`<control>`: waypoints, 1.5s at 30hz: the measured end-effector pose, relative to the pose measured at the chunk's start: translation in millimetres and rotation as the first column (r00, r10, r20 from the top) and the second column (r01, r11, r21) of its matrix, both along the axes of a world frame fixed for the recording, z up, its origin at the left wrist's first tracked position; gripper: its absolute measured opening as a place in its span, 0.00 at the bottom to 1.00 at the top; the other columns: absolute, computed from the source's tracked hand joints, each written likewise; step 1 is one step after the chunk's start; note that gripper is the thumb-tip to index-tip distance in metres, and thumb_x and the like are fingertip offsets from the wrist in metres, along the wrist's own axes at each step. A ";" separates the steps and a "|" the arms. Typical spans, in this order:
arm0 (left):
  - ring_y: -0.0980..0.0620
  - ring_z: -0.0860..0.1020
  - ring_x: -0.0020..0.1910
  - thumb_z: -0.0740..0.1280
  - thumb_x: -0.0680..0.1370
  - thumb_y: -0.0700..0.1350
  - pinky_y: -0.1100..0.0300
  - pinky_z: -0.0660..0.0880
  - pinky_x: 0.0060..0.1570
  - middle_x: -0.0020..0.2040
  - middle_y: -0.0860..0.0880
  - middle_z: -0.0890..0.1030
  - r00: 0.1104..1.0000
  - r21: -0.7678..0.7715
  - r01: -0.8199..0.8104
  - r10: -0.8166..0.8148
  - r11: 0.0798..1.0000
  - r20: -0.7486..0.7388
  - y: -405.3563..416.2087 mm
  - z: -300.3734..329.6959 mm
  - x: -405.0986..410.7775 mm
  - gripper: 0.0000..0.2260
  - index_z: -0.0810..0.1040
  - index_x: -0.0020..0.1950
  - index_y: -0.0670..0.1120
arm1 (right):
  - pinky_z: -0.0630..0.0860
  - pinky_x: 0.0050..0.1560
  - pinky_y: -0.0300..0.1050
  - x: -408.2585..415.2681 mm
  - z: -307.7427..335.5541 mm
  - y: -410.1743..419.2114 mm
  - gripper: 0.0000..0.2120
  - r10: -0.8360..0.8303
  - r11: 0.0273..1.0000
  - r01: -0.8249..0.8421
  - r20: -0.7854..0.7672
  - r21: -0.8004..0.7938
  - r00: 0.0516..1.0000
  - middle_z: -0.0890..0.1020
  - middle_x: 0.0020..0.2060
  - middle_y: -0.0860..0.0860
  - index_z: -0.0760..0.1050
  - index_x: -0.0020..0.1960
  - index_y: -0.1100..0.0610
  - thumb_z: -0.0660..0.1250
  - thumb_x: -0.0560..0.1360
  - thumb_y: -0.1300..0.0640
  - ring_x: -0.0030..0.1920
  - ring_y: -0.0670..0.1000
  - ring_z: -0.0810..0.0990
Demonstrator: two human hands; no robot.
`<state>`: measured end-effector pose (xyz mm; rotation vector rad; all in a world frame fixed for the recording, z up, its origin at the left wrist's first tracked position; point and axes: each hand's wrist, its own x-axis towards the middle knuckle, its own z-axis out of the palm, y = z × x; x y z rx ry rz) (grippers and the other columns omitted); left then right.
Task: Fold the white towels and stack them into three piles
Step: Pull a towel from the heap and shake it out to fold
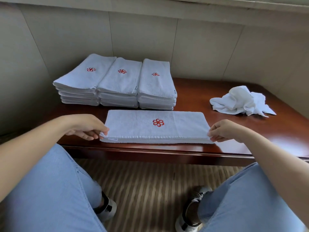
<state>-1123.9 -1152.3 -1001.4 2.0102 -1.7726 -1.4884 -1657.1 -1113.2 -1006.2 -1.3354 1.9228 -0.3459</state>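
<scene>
A white towel, folded into a long strip, lies across the near edge of the dark wooden table in front of me, its red flower mark facing up near the middle; my left hand pinches the strip's near left corner between thumb and fingers, the corner lifted slightly off the layer below; my right hand pinches the near right corner the same way, fingers curled over the edge. A small label shows on the near edge just beside my left fingers.

Behind the strip, toward the wall, three piles of folded towels stand side by side and touching: the left pile, the middle pile and the right pile, each topped by a towel with the same red mark; the right pile's front edge sits just behind the strip. Well off to the right on the table lies a crumpled towel, not folded.

My knees in light blue jeans frame the view; my shoes rest on a striped floor.
</scene>
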 end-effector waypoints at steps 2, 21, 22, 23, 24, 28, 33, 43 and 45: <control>0.53 0.80 0.38 0.73 0.78 0.52 0.60 0.79 0.43 0.47 0.44 0.87 1.000 -0.002 -0.007 0.007 1.000 0.001 -0.7 -0.3 1.9 0.11 0.88 0.47 0.45 | 0.82 0.42 0.42 0.2 -1.2 -0.9 0.09 0.016 1.000 -0.016 -0.013 0.000 1.000 0.88 0.40 0.56 0.82 0.50 0.62 0.77 0.74 0.58 0.43 0.52 0.88; 0.51 0.70 0.33 0.69 0.79 0.55 0.59 0.70 0.34 0.35 0.52 0.75 0.904 -0.184 0.297 -0.213 0.937 0.372 2.3 21.0 -30.9 0.10 0.88 0.46 0.53 | 0.73 0.42 0.43 35.3 13.1 -3.3 0.05 0.286 0.947 -0.317 -0.598 0.056 0.749 0.81 0.46 0.45 0.79 0.46 0.47 0.72 0.76 0.46 0.43 0.47 0.78; 0.51 0.74 0.35 0.69 0.79 0.55 0.58 0.73 0.37 0.40 0.52 0.80 0.906 -0.251 0.318 -0.215 0.914 0.365 0.2 21.9 -45.1 0.09 0.87 0.50 0.54 | 0.72 0.43 0.44 49.4 14.0 -8.4 0.05 0.293 0.933 -0.359 -0.613 0.016 0.734 0.80 0.47 0.45 0.79 0.48 0.46 0.70 0.77 0.46 0.43 0.47 0.77; 0.51 0.79 0.43 0.68 0.80 0.56 0.57 0.76 0.45 0.47 0.53 0.83 0.907 -0.325 0.339 -0.214 0.883 0.364 -2.6 20.5 -62.5 0.10 0.86 0.54 0.53 | 0.72 0.44 0.44 65.7 13.2 -13.8 0.04 0.295 0.918 -0.395 -0.601 -0.037 0.743 0.81 0.48 0.46 0.79 0.49 0.45 0.69 0.77 0.46 0.42 0.46 0.76; 0.51 0.80 0.52 0.66 0.81 0.56 0.56 0.76 0.53 0.56 0.53 0.82 0.902 -0.402 0.363 -0.210 0.840 0.377 -6.2 17.2 -81.9 0.13 0.84 0.59 0.53 | 0.73 0.46 0.45 83.4 10.5 -19.7 0.04 0.298 0.899 -0.427 -0.576 -0.099 0.761 0.81 0.51 0.47 0.79 0.51 0.45 0.68 0.78 0.47 0.43 0.47 0.77; 0.44 0.61 0.78 0.58 0.85 0.52 0.52 0.61 0.75 0.80 0.48 0.63 0.905 -0.562 0.378 -0.167 0.735 0.390 -20.2 -12.6 -158.2 0.22 0.67 0.79 0.49 | 0.75 0.64 0.53 159.8 -11.2 -45.5 0.15 0.332 0.837 -0.478 -0.447 -0.267 0.831 0.73 0.69 0.52 0.77 0.67 0.50 0.63 0.82 0.51 0.62 0.56 0.77; 0.48 0.48 0.82 0.50 0.85 0.52 0.48 0.48 0.80 0.84 0.50 0.51 0.844 -0.569 0.434 -0.092 0.699 0.529 -16.7 -74.4 -189.1 0.26 0.53 0.83 0.49 | 0.62 0.71 0.50 213.5 -61.7 -47.9 0.19 0.233 0.771 -0.453 -0.464 -0.447 0.854 0.72 0.71 0.49 0.73 0.71 0.52 0.51 0.85 0.51 0.72 0.53 0.67; 0.51 0.42 0.82 0.42 0.85 0.54 0.48 0.42 0.80 0.84 0.52 0.44 0.815 -0.529 0.472 -0.120 0.705 0.567 -30.1 -92.2 -182.6 0.26 0.45 0.84 0.51 | 0.46 0.79 0.52 212.3 -86.6 -56.5 0.25 0.245 0.819 -0.428 -0.440 -0.382 0.864 0.56 0.82 0.47 0.56 0.81 0.46 0.43 0.85 0.49 0.82 0.51 0.49; 0.52 0.43 0.82 0.43 0.86 0.55 0.49 0.41 0.80 0.84 0.53 0.45 0.819 -0.538 0.484 -0.142 0.689 0.555 -35.2 -90.7 -177.9 0.26 0.46 0.84 0.52 | 0.44 0.80 0.52 207.7 -86.7 -59.3 0.26 0.266 0.829 -0.437 -0.441 -0.348 0.857 0.53 0.83 0.46 0.53 0.82 0.44 0.42 0.85 0.46 0.82 0.50 0.47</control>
